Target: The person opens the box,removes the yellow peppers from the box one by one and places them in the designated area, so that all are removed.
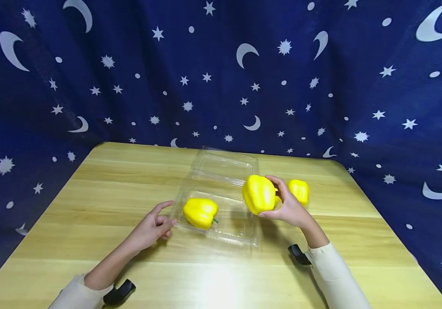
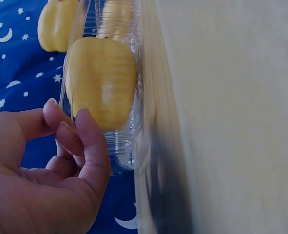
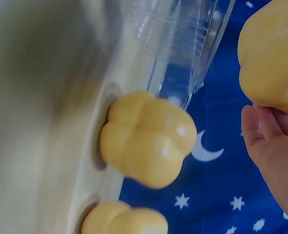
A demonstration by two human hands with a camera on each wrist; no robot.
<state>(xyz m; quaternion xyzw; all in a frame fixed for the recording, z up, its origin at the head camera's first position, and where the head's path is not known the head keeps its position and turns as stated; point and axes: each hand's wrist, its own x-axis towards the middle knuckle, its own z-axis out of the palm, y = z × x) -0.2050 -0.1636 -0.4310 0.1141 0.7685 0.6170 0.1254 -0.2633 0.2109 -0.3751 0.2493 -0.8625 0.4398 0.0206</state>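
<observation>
A clear plastic clamshell container lies with its lid folded back on the table. Inside its left part rests one yellow bell pepper, on its side with a green stem. My left hand is at the container's left edge; thumb and fingertips meet the rim, seen closely in the left wrist view. Above the container's right side, my right hand holds another yellow bell pepper between thumb and fingers. Right of that hand, a further yellow pepper sits on the table, and one more is mostly hidden behind the hand.
The container's lid extends toward the back of the wooden table. A dark blue curtain with moons and stars hangs behind and around the table. In the right wrist view, two peppers stand on the tabletop near the container.
</observation>
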